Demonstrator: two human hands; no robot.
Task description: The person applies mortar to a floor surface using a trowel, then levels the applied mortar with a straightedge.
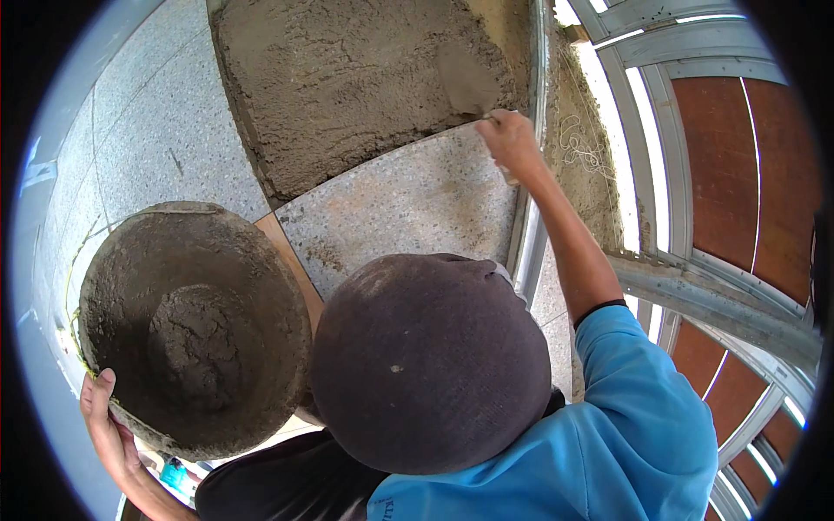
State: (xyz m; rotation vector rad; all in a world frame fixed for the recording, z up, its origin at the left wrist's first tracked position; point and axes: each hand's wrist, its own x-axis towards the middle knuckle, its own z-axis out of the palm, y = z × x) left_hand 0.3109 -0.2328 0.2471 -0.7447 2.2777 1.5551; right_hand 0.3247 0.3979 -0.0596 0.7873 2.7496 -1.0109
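My right hand (pixel 511 143) is closed round the handle of a trowel (pixel 469 80). The grey, mortar-smeared blade lies on the bed of wet mortar (pixel 339 78), close to its right side. At the lower left, my left hand (pixel 104 421) grips the rim of a round bucket (pixel 195 208), thumb over the edge and fingers outside. The bucket tilts so that its inside shows, walls coated with mortar, and a lump of mortar (pixel 204 343) sits at its bottom. A dark rounded cloth shape (pixel 430 365) hides the lower middle.
Speckled floor tiles (pixel 408 195) border the mortar in front and at left (pixel 165 113). A metal rail (pixel 527 239) runs along the right, with loose white string (pixel 580 149) beyond it. Grey metal framing (pixel 712 291) with brown panels (pixel 717 165) stands farther right.
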